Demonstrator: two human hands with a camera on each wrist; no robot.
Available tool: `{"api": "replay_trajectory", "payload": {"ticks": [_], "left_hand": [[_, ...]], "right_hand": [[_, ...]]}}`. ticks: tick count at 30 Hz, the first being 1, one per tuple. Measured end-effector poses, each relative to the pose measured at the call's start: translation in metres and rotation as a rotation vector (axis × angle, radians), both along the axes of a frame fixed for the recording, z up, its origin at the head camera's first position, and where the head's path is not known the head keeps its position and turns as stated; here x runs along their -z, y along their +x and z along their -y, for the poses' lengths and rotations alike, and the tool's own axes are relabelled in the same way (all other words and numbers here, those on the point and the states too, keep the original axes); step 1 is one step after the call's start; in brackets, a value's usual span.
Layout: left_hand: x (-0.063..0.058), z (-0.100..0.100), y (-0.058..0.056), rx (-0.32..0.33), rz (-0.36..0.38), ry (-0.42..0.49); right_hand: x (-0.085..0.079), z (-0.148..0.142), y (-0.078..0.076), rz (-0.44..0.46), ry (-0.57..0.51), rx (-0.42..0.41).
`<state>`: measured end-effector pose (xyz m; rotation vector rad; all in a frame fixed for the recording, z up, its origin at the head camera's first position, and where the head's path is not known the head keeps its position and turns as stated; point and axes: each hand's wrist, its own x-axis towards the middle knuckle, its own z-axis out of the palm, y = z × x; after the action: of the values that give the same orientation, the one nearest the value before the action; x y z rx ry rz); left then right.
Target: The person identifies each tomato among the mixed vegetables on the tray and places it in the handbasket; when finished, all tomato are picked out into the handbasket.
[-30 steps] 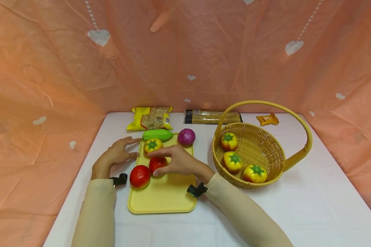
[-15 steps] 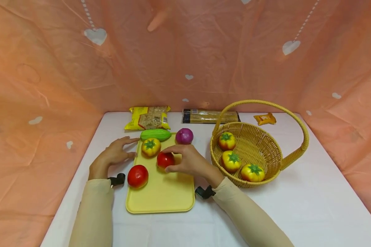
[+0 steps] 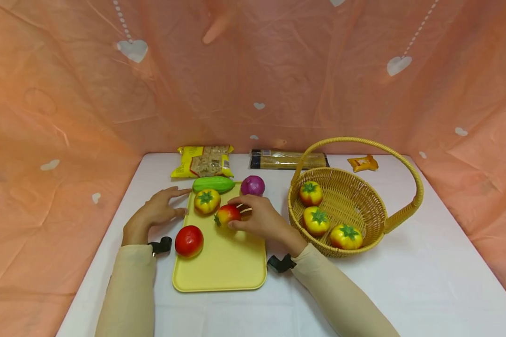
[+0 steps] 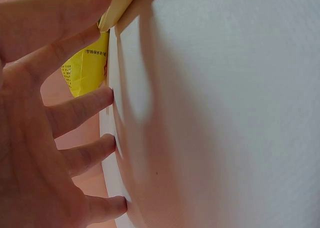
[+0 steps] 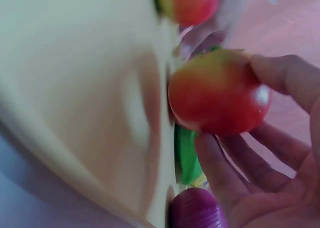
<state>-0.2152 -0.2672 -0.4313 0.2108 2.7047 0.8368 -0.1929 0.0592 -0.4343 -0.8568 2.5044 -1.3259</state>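
My right hand (image 3: pixel 263 220) pinches a red-and-yellow toy tomato (image 3: pixel 227 215) above the middle of the yellow tray (image 3: pixel 219 271), its green stem end tipped to the left. In the right wrist view the thumb and fingers lie around that tomato's sides. My left hand (image 3: pixel 157 213) rests at the tray's left edge, fingers spread; in the left wrist view its fingertips (image 4: pixel 107 95) meet the white tabletop and the thumb is at the tray rim. Also on the tray are a yellow tomato (image 3: pixel 207 201), a red tomato (image 3: pixel 189 241), a green cucumber-like vegetable (image 3: pixel 214 184) and a purple onion (image 3: pixel 253 186).
A wicker basket (image 3: pixel 362 201) with a tall handle holds 3 yellow tomatoes (image 3: pixel 316 221) to the tray's right. Along the back lie a yellow food bag (image 3: pixel 204 161), a long dark-ended packet (image 3: pixel 286 159) and a small orange packet (image 3: pixel 363 163). Pink cloth surrounds the table.
My right hand has moved the tomato to the right, away from the yellow one, and turned it so its green stem end shows on the left. My left hand has stayed at the tray edge.
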Motion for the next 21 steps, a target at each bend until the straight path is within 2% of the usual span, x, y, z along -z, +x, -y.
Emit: {"api": "replay_trajectory", "payload": {"ticks": [3, 6, 10, 15, 18, 21], "left_hand": [[-0.001, 0.0, -0.001, 0.005, -0.008, -0.007], [-0.001, 0.0, -0.001, 0.01, -0.015, -0.014], [-0.001, 0.0, -0.002, 0.006, -0.007, -0.015], [0.0, 0.001, -0.002, -0.005, 0.006, -0.005], [0.0, 0.001, -0.001, 0.003, -0.003, -0.01], [0.0, 0.001, 0.0, 0.009, -0.013, -0.019]], "right_hand": [[0.001, -0.007, 0.006, 0.14, -0.046, 0.025], [0.0, -0.013, 0.01, 0.151, -0.006, 0.043], [-0.002, -0.017, 0.013, 0.005, 0.059, 0.018], [-0.004, -0.018, 0.012, -0.182, 0.088, -0.103], [-0.002, -0.019, 0.012, -0.239, 0.097, -0.139], [-0.002, -0.021, 0.013, -0.258, 0.125, -0.112]]}}
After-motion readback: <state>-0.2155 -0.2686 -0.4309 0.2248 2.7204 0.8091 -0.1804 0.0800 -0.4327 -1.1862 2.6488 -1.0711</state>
